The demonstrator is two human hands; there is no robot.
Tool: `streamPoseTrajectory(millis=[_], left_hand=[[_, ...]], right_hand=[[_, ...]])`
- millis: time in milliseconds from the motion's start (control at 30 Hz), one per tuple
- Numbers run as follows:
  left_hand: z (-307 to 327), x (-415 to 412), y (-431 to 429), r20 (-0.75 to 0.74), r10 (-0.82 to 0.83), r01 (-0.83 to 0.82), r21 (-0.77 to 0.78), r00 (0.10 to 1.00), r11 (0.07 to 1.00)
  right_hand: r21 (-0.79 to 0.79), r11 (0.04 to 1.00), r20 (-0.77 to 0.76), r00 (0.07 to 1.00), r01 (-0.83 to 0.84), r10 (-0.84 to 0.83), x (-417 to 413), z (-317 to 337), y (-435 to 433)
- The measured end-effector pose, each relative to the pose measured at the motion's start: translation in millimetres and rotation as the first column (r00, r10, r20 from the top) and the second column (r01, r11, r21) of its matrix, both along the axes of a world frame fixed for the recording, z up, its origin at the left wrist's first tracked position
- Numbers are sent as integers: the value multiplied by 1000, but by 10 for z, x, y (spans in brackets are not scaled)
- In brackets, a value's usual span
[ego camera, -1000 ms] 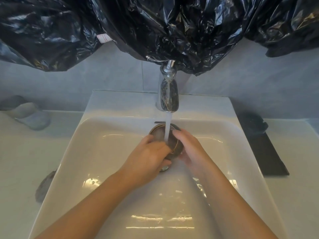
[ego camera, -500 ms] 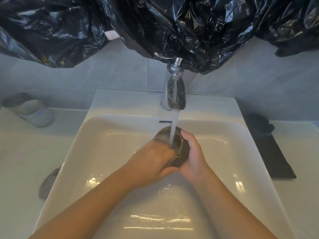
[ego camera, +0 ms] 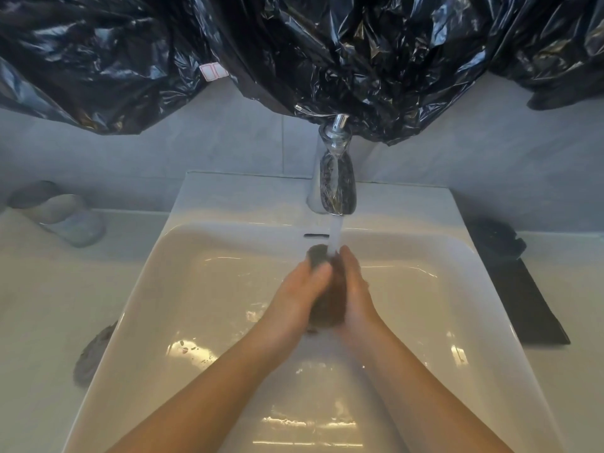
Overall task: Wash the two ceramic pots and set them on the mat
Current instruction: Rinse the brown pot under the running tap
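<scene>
A small dark ceramic pot (ego camera: 327, 304) is clasped between both my hands over the white sink (ego camera: 183, 289), under the running tap (ego camera: 336, 188). My left hand (ego camera: 297, 297) wraps its left side and my right hand (ego camera: 356, 289) presses on its right side. The pot is turned on its side, with its dark outer wall facing me, and the water stream hits its far end. A black mat (ego camera: 526, 299) lies on the counter right of the sink, and a dark object (ego camera: 495, 238) sits at the mat's far end. Whether that is the other pot I cannot tell.
Black plastic sheeting (ego camera: 327, 53) hangs over the wall above the tap. A pale cup (ego camera: 70, 217) lies tipped on the left counter. A grey rough object (ego camera: 91, 354) rests at the sink's left edge. The basin floor is wet.
The pot has been rolled from mouth-up to lying on its side between my hands. Both hands have closed more tightly around it under the stream.
</scene>
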State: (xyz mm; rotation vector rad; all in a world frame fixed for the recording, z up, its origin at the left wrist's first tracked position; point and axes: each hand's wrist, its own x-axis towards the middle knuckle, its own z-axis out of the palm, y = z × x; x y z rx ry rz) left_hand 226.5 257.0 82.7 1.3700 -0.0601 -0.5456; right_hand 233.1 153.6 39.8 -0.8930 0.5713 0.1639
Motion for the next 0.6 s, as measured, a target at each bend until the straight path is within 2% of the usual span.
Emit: streamPoseTrajectory(millis=[67, 100, 233, 300, 367, 433, 500, 600], left_hand=[[-65, -29, 17, 121, -116, 113, 30, 986, 993], [-68, -21, 15, 124, -108, 104, 39, 986, 994], [-50, 97, -81, -43, 160, -160, 8, 986, 987], [-60, 102, -84, -33, 159, -160, -33, 987, 987], [-63, 21, -119, 132, 123, -127, 18, 984, 992], [-130, -27, -110, 269, 68, -93, 81, 961, 992], [-119, 53, -119, 201, 122, -134, 48, 972, 990], [-39, 184, -146, -87, 98, -104, -68, 991, 992]], right_hand=[[2, 1000, 20, 1000, -8, 8, -27, -63, -48], [-39, 999, 36, 999, -34, 35, -18, -62, -50], [-369, 929, 175, 978, -44, 116, 45, -97, 23], [-280, 960, 181, 980, -25, 78, 45, -44, 21], [-108, 993, 182, 981, -41, 61, 47, -34, -42], [-103, 992, 189, 977, -76, 95, 22, -51, -55], [-172, 980, 204, 970, -97, 132, 9, -70, 13], [-405, 912, 253, 951, -64, 179, 5, -147, 59]])
